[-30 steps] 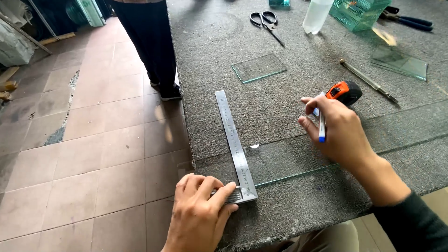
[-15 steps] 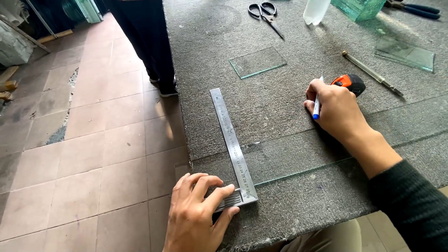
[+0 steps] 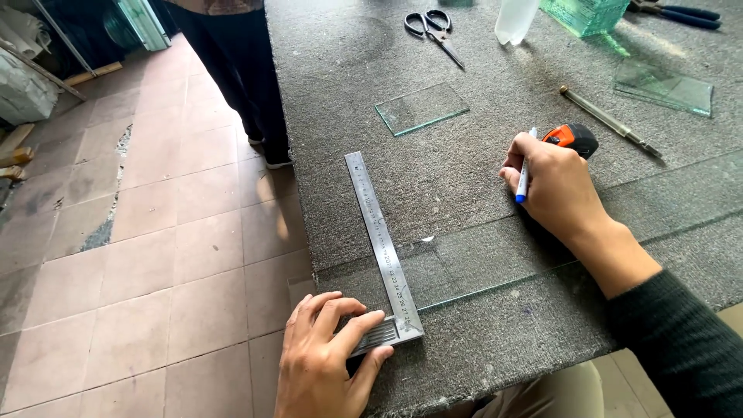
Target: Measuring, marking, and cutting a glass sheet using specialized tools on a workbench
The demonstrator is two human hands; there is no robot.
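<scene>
The long steel try square with a graduated blade (image 3: 383, 240) lies on the grey carpet-covered worktop (image 3: 464, 178), its blade running away from the near edge and crossing the large clear glass sheet (image 3: 495, 259) that lies flat there. Seen from the head camera, the left hand (image 3: 325, 364) rests on the square's stock at the near edge of the worktop, its grip pressed down flat on the stock, fingers together. To the right of the square, the right hand (image 3: 553, 190) lies on the glass sheet, its grip pinching a blue-tipped marker pen (image 3: 524, 176) with the tip pointing down. Just beyond that hand sits an orange and black tape measure (image 3: 573, 139), touching the fingers. Beyond the square's far end lies a small rectangular pane of clear glass (image 3: 422, 108), and further off black-handled scissors (image 3: 433, 27). A slim metal glass cutter (image 3: 607, 120) lies far right of the square. A person in dark trousers (image 3: 240, 70) stands on the tiled floor (image 3: 155, 255) left of the square
</scene>
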